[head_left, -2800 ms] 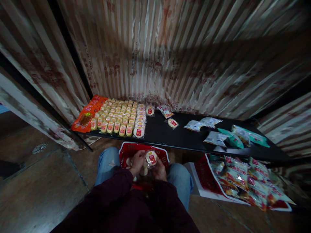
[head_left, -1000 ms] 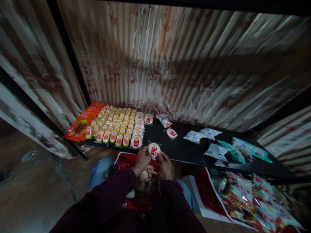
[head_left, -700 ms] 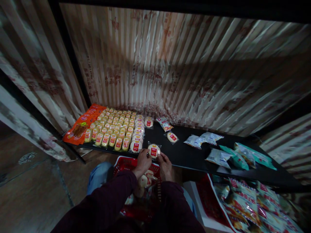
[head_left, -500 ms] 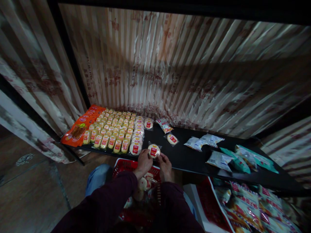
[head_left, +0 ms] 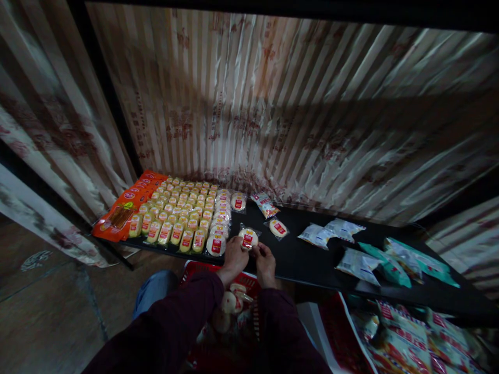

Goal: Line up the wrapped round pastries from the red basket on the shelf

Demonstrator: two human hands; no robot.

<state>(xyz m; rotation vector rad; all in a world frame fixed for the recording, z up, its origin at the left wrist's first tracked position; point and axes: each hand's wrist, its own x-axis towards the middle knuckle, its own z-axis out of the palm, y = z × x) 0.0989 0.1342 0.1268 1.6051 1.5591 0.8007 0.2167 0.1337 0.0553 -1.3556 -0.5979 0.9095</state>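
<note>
Between my two hands, above the front edge of the black shelf, is a round pale cake in a clear wrapper with a red label. My left hand grips its left lower side, and my right hand pinches its right lower edge. To the left runs a column of overlapping wrapped round cakes. Behind, one more round cake lies flat at the back, and another wrapped cake lies to the right. Below my hands stands a red basket with loose wrapped cakes inside.
Rows of small yellow wrapped cakes and orange packets cover the shelf's left end. A red-and-white packet, silvery packets and green packets lie rightward. A box of snack bags stands low right. A striped curtain hangs behind.
Both hands still hold the round cake, which has shifted slightly up toward the back of the shelf. The camera view has moved a little.
</note>
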